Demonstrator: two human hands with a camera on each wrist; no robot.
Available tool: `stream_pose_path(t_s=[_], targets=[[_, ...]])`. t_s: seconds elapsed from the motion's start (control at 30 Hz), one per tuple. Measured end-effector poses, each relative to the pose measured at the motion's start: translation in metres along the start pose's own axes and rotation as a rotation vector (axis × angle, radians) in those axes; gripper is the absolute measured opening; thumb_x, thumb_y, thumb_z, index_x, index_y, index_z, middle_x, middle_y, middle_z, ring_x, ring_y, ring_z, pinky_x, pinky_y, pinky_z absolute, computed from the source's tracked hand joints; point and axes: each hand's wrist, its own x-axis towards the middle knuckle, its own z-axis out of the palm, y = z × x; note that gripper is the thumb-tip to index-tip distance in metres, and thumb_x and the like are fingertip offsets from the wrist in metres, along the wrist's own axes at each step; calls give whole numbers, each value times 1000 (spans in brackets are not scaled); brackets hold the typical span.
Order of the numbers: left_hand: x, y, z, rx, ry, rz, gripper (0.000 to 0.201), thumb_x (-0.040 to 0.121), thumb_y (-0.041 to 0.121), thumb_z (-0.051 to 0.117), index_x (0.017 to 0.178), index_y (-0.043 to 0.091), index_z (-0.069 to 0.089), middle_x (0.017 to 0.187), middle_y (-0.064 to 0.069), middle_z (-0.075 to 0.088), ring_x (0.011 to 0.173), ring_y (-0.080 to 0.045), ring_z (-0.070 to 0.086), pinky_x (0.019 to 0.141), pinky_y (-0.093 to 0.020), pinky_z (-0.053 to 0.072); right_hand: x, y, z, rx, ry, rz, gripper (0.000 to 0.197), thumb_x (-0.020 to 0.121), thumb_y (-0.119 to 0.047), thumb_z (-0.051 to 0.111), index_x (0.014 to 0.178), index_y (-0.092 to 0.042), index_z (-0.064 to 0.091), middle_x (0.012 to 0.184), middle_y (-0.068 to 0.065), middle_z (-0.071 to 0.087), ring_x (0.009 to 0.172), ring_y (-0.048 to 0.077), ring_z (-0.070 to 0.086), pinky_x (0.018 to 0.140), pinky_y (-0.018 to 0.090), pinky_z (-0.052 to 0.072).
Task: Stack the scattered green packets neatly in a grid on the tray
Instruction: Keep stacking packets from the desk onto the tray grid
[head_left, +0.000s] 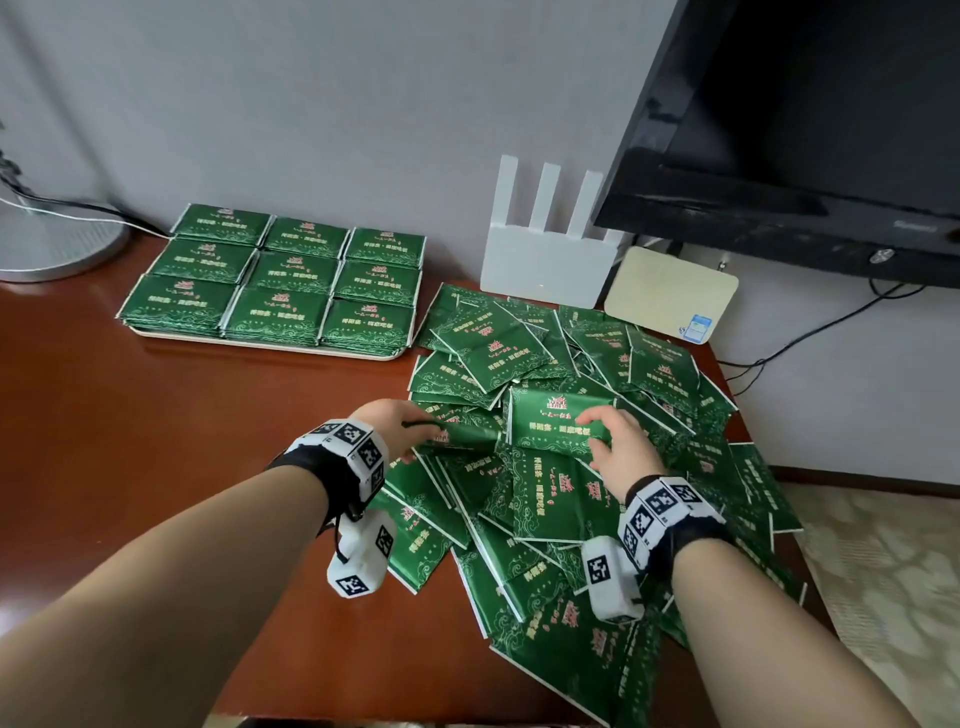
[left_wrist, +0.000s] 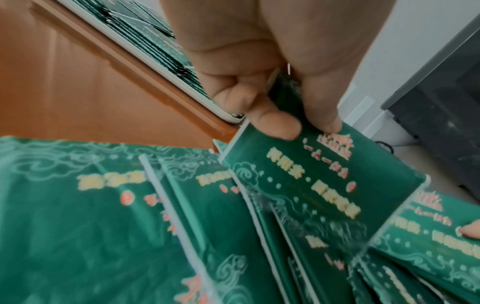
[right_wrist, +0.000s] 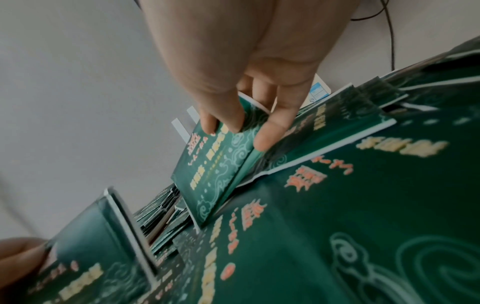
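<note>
Standing beside the brown wooden surface (head_left: 156, 441), I am watching a person working both bare hands over a loose heap of green packets (head_left: 571, 493) sprawling across its right half. The left hand (head_left: 395, 423) is pinching a packet (head_left: 457, 434) at about nine o'clock from the heap's middle; in the left wrist view the thumb (left_wrist: 275, 125) and a finger are closing on the packet's top edge, so that grip is tight on it, and the packet is tilting up off the pile. The right hand (head_left: 618, 447) is taking hold of another packet (head_left: 556, 421) lying face up at the heap's centre; in the right wrist view its thumb and curled fingers (right_wrist: 270, 131) are clasping the near end of that packet, which is standing tilted above the others.

Sitting at about ten o'clock from the heap, well apart from the hands, is a pale tray (head_left: 270, 347) carrying sorted packets (head_left: 280, 275) in a three-by-three grid of stacks, edges touching. Leaning against the grey wall at twelve o'clock is a white router (head_left: 545, 260) with upright antennas, and just beside it a cream box (head_left: 670, 291) with a blue sticker. A black television (head_left: 810, 119) is looming at one o'clock, and a round grey fan base (head_left: 57, 244) is resting at the far left.
</note>
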Motion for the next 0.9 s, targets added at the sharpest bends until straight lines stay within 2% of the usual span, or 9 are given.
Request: stream_pose_path(t_s=[0.1, 0.2, 0.33, 0.47, 0.57, 0.67, 0.73, 0.83, 0.9], targets=[[5, 3, -7, -17, 50, 16, 23, 89, 30, 57, 110, 20, 60, 76, 7, 62, 58, -6, 57, 50, -14, 43, 0, -1, 0, 17, 20, 14, 22, 94, -10, 44, 107, -25, 54, 128, 0, 43, 82, 32, 65, 67, 39, 56], [11, 1, -6, -51, -11, -24, 34, 86, 17, 62, 118, 20, 54, 93, 2, 63, 63, -6, 62, 53, -15, 50, 1, -5, 2, 8, -5, 21, 22, 94, -18, 46, 116, -22, 52, 130, 1, 42, 88, 29, 63, 69, 33, 52], [13, -12, 4, -68, -13, -91, 51, 83, 10, 64, 129, 21, 43, 112, -5, 62, 64, -5, 60, 52, -16, 48, 1, -6, 6, 8, -17, 14, 26, 94, -16, 46, 119, -23, 51, 133, 1, 40, 79, 27, 64, 72, 40, 56], [9, -28, 8, -77, 1, -133, 47, 84, 19, 65, 128, 16, 46, 86, 5, 59, 48, 0, 56, 45, -13, 44, -2, 0, 6, -63, -12, 27, 29, 94, -12, 46, 120, -23, 50, 134, 0, 42, 74, 23, 62, 66, 35, 55], [6, -27, -1, -128, -2, -105, 36, 87, 25, 59, 122, 18, 52, 75, 6, 59, 53, -4, 52, 46, -14, 40, -4, -9, 6, -71, -8, -8, 27, 95, -15, 44, 118, -24, 53, 130, 1, 45, 61, 14, 50, 63, 33, 50], [2, -17, -18, -197, -1, -66, 21, 88, 31, 57, 106, 20, 58, 68, 3, 60, 46, -2, 50, 45, -14, 37, -5, -37, 7, -83, -24, -57, 28, 95, -33, 42, 121, -27, 52, 129, 0, 44, 72, 12, 51, 70, 32, 51], [-2, -10, -32, -190, -25, -28, 20, 87, 32, 59, 103, 19, 59, 67, 2, 61, 47, -5, 50, 47, -16, 38, -5, -62, 9, -96, -48, -92, 37, 92, -44, 44, 124, -27, 50, 132, -1, 42, 87, 12, 54, 71, 28, 46], [-11, -4, -52, -139, -49, 39, 22, 85, 35, 60, 103, 22, 60, 68, 4, 61, 52, -6, 52, 51, -16, 41, -6, -95, 15, -119, -85, -128, 50, 91, -45, 48, 131, -16, 46, 138, 0, 41, 116, 18, 49, 89, 30, 41], [-18, -5, -67, -115, -59, 66, 17, 85, 35, 60, 99, 26, 57, 72, 6, 61, 57, -5, 53, 54, -15, 43, -6, -110, 18, -94, -70, -139, 48, 92, -42, 49, 126, -9, 49, 136, 4, 45, 119, 20, 47, 96, 30, 38]])
